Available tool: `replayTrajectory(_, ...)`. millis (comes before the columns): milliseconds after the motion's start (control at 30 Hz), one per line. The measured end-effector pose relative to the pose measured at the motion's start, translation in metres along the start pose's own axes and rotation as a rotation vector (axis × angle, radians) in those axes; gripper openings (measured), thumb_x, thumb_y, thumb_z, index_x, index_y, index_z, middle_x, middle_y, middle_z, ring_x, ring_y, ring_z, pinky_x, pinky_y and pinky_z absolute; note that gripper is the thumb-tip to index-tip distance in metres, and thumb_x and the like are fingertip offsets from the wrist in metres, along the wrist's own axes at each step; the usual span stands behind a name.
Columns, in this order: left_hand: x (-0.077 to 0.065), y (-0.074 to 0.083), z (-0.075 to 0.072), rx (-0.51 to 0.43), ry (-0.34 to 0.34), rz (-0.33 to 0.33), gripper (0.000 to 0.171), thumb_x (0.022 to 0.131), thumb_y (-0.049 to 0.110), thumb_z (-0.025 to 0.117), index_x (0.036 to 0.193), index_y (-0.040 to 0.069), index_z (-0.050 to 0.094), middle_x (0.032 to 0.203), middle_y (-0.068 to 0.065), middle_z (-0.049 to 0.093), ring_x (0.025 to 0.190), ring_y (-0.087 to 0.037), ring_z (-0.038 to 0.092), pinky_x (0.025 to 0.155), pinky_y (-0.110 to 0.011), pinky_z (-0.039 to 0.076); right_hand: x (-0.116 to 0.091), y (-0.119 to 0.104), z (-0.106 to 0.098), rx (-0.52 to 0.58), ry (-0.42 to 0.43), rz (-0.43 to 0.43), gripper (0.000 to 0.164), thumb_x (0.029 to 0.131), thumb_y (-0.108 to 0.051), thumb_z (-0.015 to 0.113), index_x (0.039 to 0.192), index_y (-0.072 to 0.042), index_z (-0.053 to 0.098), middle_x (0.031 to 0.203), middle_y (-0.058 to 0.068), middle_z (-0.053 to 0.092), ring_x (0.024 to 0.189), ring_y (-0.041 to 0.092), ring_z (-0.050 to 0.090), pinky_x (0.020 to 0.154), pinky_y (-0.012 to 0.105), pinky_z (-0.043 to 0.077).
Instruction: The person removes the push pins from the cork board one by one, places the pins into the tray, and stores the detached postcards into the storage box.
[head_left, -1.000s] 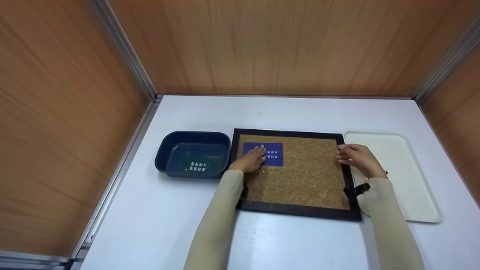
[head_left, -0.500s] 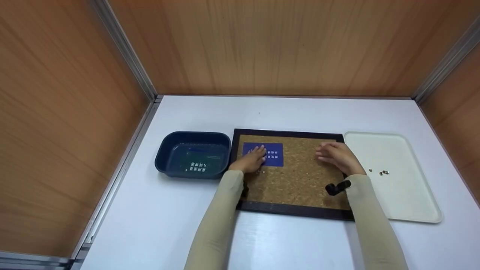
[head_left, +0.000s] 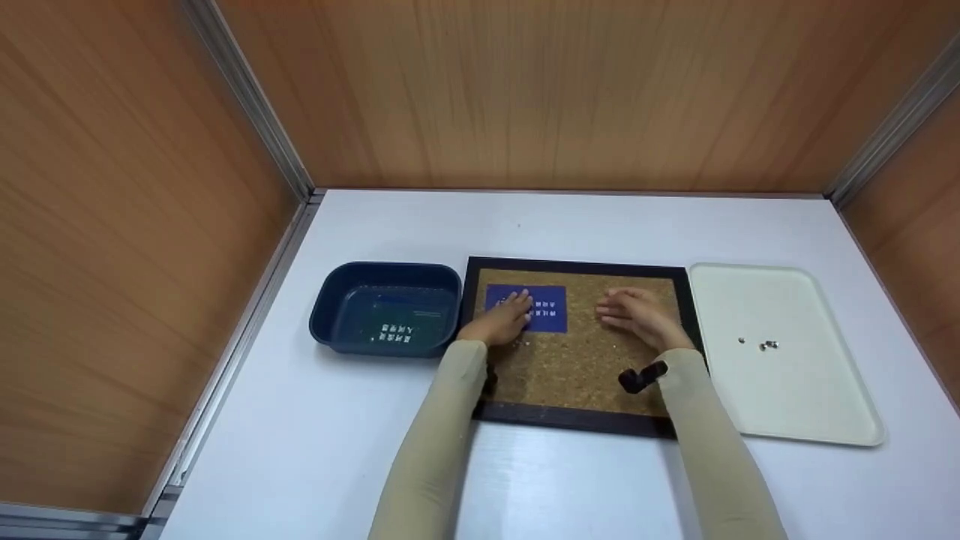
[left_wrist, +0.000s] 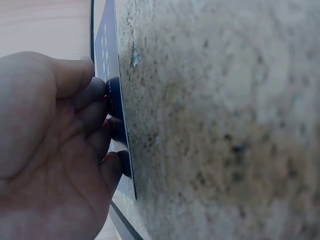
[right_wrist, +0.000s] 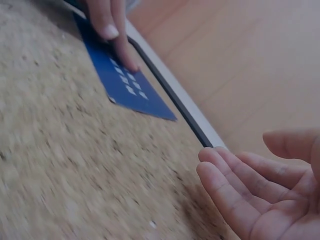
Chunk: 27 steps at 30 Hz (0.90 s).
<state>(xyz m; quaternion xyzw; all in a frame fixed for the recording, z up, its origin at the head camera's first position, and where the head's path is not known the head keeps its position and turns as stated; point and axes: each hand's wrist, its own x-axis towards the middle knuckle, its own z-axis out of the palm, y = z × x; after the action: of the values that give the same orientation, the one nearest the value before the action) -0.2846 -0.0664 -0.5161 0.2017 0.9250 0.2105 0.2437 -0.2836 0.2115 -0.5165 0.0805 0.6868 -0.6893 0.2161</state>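
A blue card (head_left: pixel 550 309) with white characters lies flat on a framed cork board (head_left: pixel 600 375), near its upper left corner. My left hand (head_left: pixel 498 321) rests on the card, fingertips pressing its face; in the left wrist view the palm (left_wrist: pixel 55 150) is raised off the cork. Over the cork to the right of the card is my right hand (head_left: pixel 637 315), apart from it. The right wrist view shows this hand's fingers (right_wrist: pixel 245 187) loosely extended and the thumb held away from them. I see nothing between them.
A dark blue basin (head_left: pixel 330 337) stands left of the board. On the right, a pale tray (head_left: pixel 802 397) adjoins the board and carries several small shiny metal pieces (head_left: pixel 769 345). Wooden panels (head_left: pixel 570 90) rise behind and beside the white table (head_left: pixel 360 442).
My right hand has moved left from the board's right edge to above the cork, nearing the card. The metal pieces on the tray have come into fuller view. My left hand stays put.
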Motion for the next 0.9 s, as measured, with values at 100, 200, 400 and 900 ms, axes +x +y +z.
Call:
replayTrajectory(100, 0.000, 0.000, 0.000, -0.002, 0.006, 0.005, 0.051, 0.107, 0.028, 0.027, 0.154, 0.014, 0.018, 0.162, -0.001, 0.007, 0.151, -0.018, 0.004, 0.124, -0.036, 0.007, 0.004, 0.002, 0.008, 0.004, -0.003, 0.002, 0.044, 0.103, -0.019, 0.044, 0.139, 0.006, 0.043, 0.134, 0.023, 0.055, 0.106, 0.017, 0.066, 0.092, 0.028, 0.055)
replayTrajectory(200, 0.000, 0.000, 0.000, 0.006, 0.011, 0.012, 0.051, 0.107, 0.027, 0.027, 0.154, 0.013, 0.018, 0.162, -0.002, 0.008, 0.150, -0.019, 0.005, 0.124, -0.036, 0.008, 0.007, 0.004, 0.015, 0.004, -0.013, 0.002, 0.044, 0.104, -0.019, 0.042, 0.141, 0.005, 0.040, 0.139, 0.027, 0.049, 0.110, 0.019, 0.064, 0.093, 0.029, 0.055)
replayTrajectory(400, 0.000, 0.000, 0.001, 0.014, 0.013, 0.031, 0.051, 0.107, 0.026, 0.028, 0.154, 0.010, 0.019, 0.162, -0.005, 0.009, 0.150, -0.021, 0.006, 0.124, -0.037, 0.008, 0.012, 0.007, 0.028, 0.009, -0.033, 0.015, 0.046, 0.104, -0.018, 0.039, 0.145, 0.002, 0.035, 0.144, 0.027, 0.044, 0.127, 0.031, 0.053, 0.098, 0.031, 0.052)
replayTrajectory(900, 0.000, 0.002, 0.000, 0.013, 0.004, 0.049, 0.050, 0.107, 0.024, 0.027, 0.153, 0.007, 0.020, 0.162, -0.008, 0.009, 0.150, -0.024, 0.006, 0.124, -0.038, 0.009, 0.018, 0.009, 0.045, 0.059, 0.032, 0.053, 0.042, 0.104, -0.017, 0.039, 0.141, 0.003, 0.040, 0.142, 0.024, 0.047, 0.129, 0.032, 0.051, 0.100, 0.034, 0.051)
